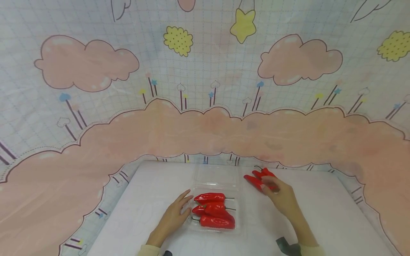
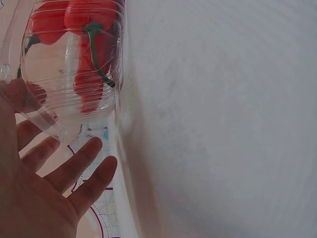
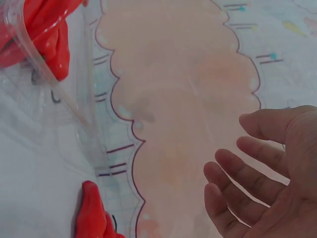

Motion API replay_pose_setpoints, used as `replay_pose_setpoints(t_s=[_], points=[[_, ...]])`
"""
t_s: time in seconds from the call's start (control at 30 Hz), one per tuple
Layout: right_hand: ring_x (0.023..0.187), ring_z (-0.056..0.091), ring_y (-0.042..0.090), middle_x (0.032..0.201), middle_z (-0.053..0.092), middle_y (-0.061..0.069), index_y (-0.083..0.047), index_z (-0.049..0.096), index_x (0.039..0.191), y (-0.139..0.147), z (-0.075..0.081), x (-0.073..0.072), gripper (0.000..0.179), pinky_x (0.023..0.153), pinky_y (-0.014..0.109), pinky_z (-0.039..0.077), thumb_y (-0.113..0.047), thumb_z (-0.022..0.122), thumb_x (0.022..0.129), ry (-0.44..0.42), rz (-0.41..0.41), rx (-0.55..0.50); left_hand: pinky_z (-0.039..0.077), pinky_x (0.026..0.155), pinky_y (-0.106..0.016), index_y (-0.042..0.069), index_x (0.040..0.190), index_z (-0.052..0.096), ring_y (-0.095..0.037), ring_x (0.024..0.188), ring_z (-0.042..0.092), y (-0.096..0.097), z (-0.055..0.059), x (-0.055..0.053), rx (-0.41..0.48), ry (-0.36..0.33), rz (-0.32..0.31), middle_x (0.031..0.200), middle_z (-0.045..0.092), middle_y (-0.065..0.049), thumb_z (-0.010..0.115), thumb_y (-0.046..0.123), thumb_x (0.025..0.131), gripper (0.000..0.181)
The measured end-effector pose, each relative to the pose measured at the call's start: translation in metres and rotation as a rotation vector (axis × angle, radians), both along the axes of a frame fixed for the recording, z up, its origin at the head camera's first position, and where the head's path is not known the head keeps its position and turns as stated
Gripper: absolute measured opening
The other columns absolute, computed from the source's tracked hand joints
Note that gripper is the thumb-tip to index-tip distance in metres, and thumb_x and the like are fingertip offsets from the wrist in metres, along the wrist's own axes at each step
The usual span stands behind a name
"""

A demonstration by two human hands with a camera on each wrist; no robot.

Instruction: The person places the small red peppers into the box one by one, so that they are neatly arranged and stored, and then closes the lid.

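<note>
In the right fingers (image 3: 247, 172), nothing held: bent a bit, with a gap by the thumb. Close about them, far and right on the desk (image 1: 128, 213), some loose red peppers (image 1: 253, 180); touching or not, hard to tell. In the left fingers (image 2: 77, 163), no grip either: spread out, close by the left side of the clear plastic box (image 2: 49, 64). Inside, more long peppers (image 1: 217, 223); at the far side, the lid (image 1: 217, 174), open. Best to pinch round a fat middle, not a thin stem, and steady the box softly.
</note>
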State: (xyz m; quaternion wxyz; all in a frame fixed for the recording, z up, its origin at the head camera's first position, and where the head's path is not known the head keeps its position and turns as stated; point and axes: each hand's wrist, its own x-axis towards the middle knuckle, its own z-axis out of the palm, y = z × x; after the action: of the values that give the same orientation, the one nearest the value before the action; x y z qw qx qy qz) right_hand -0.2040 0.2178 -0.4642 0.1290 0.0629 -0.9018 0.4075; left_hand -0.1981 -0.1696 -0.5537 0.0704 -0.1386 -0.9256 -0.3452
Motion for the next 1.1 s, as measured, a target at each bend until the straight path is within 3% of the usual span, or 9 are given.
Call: replay_pose_setpoints(t_s=[0.07,0.3,0.47,0.63,0.87,1.1], points=[[0.110,0.063,0.027,0.121,0.068,0.010,-0.013,0.063,0.127,0.005,0.001,-0.002,0.037,0.081,0.011,0.051,-0.027,0.067,0.094,-0.005,-0.018,0.017,0.052,0.102,-0.048,0.015,0.135,0.060,-0.026,0.134,0.053,0.000,0.000,-0.001,-0.004,0.002,0.000,0.154,0.045,0.003,0.064,0.018,0.092,0.043],[0.114,0.062,0.031,0.127,0.065,0.013,-0.011,0.060,0.130,0.022,-0.001,-0.008,0.036,0.089,0.044,0.060,-0.023,0.063,0.096,-0.003,-0.048,0.029,0.052,0.102,-0.048,0.016,0.134,0.060,-0.026,0.133,0.054,0.001,0.000,-0.001,-0.006,-0.004,0.007,0.154,0.044,0.004,0.064,0.019,0.092,0.043],[0.114,0.062,0.032,0.129,0.064,0.014,-0.009,0.058,0.132,0.031,-0.002,-0.011,0.038,0.091,0.043,0.059,-0.026,0.059,0.098,-0.019,-0.088,0.031,0.050,0.104,-0.051,0.017,0.135,0.059,-0.027,0.134,0.052,0.000,0.000,-0.001,-0.007,-0.015,0.009,0.154,0.043,0.004,0.064,0.019,0.092,0.043],[0.119,0.058,0.036,0.133,0.060,0.018,-0.008,0.054,0.135,0.039,-0.001,-0.014,0.041,0.097,0.051,0.055,-0.029,0.055,0.100,-0.081,-0.126,-0.008,0.050,0.103,-0.051,0.016,0.135,0.059,-0.029,0.134,0.052,0.000,-0.001,0.000,-0.003,-0.016,0.003,0.154,0.043,0.003,0.064,0.019,0.093,0.043],[0.120,0.058,0.036,0.132,0.061,0.019,-0.007,0.054,0.135,0.055,-0.017,-0.028,0.041,0.099,0.053,0.052,-0.028,0.054,0.101,-0.081,-0.166,0.007,0.051,0.102,-0.052,0.015,0.134,0.060,-0.029,0.132,0.055,0.000,-0.001,0.000,-0.012,-0.007,0.000,0.154,0.044,0.001,0.064,0.018,0.092,0.042],[0.124,0.053,0.041,0.137,0.056,0.023,-0.005,0.050,0.138,0.064,-0.030,-0.042,0.045,0.098,0.056,0.052,-0.029,0.055,0.100,-0.182,-0.173,0.007,0.053,0.100,-0.051,0.014,0.133,0.060,-0.029,0.128,0.058,0.001,0.000,0.000,-0.023,0.022,0.000,0.153,0.046,0.000,0.064,0.018,0.091,0.042]])
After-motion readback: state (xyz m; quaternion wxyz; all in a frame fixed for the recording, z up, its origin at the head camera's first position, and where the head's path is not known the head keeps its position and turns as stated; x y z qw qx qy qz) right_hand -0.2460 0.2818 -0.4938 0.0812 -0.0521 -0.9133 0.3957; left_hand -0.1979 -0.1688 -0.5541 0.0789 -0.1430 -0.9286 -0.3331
